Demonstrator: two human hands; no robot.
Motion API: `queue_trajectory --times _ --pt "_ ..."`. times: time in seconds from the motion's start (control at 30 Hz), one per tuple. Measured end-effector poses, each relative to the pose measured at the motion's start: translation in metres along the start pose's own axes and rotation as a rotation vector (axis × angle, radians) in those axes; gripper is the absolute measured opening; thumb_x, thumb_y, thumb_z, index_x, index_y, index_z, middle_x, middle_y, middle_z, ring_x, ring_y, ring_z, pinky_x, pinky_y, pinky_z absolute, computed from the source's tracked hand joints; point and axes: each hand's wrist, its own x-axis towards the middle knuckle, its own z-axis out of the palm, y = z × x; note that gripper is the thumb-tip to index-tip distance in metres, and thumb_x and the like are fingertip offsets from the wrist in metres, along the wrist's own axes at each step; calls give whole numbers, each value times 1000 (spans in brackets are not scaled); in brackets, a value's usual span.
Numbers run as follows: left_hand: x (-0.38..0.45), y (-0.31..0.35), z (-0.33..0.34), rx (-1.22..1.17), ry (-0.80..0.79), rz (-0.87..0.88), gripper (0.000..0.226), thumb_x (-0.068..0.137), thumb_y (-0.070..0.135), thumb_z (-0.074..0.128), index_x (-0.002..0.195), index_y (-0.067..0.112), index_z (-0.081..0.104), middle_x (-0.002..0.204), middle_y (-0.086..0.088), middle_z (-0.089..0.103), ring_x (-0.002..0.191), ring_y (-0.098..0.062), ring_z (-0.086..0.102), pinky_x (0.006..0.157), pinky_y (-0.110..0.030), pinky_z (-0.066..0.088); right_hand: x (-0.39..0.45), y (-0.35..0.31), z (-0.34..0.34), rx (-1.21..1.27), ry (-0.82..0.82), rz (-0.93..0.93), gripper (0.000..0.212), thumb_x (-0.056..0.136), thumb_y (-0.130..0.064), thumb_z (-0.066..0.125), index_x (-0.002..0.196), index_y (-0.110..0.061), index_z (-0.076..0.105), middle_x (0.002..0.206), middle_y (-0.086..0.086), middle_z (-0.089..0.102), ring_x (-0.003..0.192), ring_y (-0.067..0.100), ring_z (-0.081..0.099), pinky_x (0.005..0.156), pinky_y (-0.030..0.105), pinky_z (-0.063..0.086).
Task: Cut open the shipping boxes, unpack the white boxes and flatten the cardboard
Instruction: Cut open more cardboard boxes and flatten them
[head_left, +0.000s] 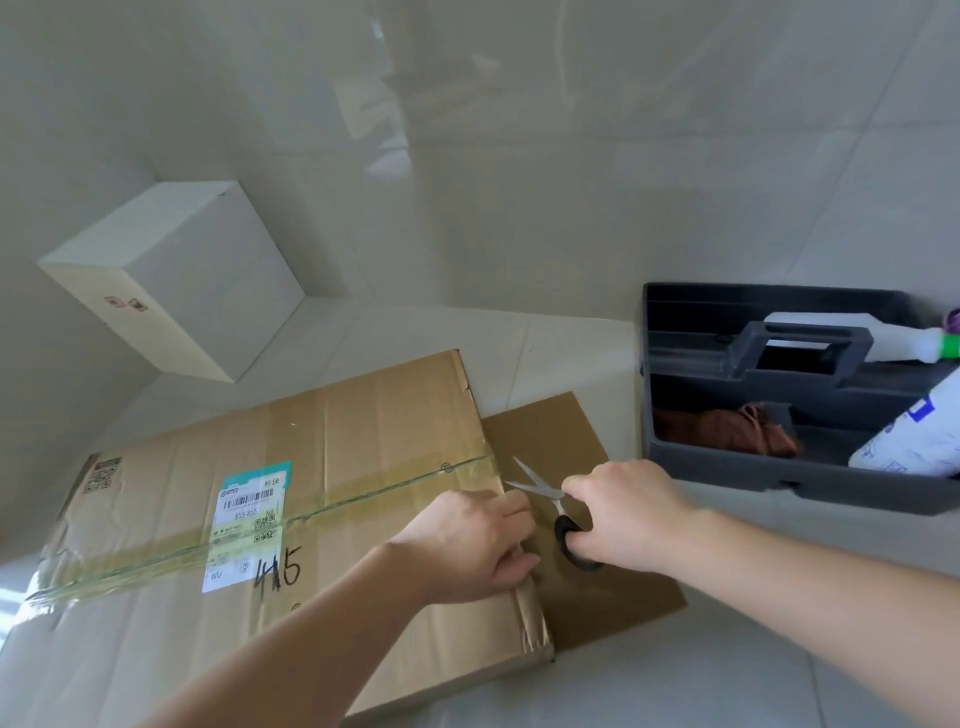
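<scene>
The shipping box (322, 519) lies flat on the tiled floor (623, 686), sealed side up, with clear tape (363, 499) running along its centre seam and over a white label (249, 525). "415" is written in black marker below the label. One end flap (582, 519) is folded out and lies flat on the floor at the right.

My left hand (467, 545) grips the box edge at the flap end, fingers curled over the cardboard beside the tape. My right hand (623, 514) holds the scissors (545, 499) by their black handles, fingers through the loops. The blades are parted and point toward the taped seam, their tips just beside my left fingers.

One white box (176, 275) stands against the wall at the far left, well apart from the shipping box. A grey caddy (779, 467) sits at the right, holding a brown cloth (727, 431) and white bottles (914, 436).
</scene>
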Motion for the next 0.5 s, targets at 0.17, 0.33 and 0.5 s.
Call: queue_trajectory --times 0.17,0.33,0.5 --pt "-2 0 7 26 99 -11 28 79 41 68 70 16 59 78 2 55 50 -16 46 38 -23 40 1 -6 4 8 11 -5 44 73 -55 49 98 -23 64 63 -6 48 60 20 48 44 25 21" --pt "0 -2 12 28 145 41 28 83 38 64 72 14 59 82 2 60 53 -18 49 40 -26 43 3 -16 2 14 -28 -19 32 77 -52 52 79 -20 53 58 -8 40 55 20 45 45 29 25" --pt "-1 -1 14 -35 194 45 26 87 34 57 73 12 60 75 0 57 53 -19 49 41 -27 43 10 -26 -3 -22 -85 -7 23 85 -40 55 80 -18 49 64 -3 45 61 23 49 48 30 31"
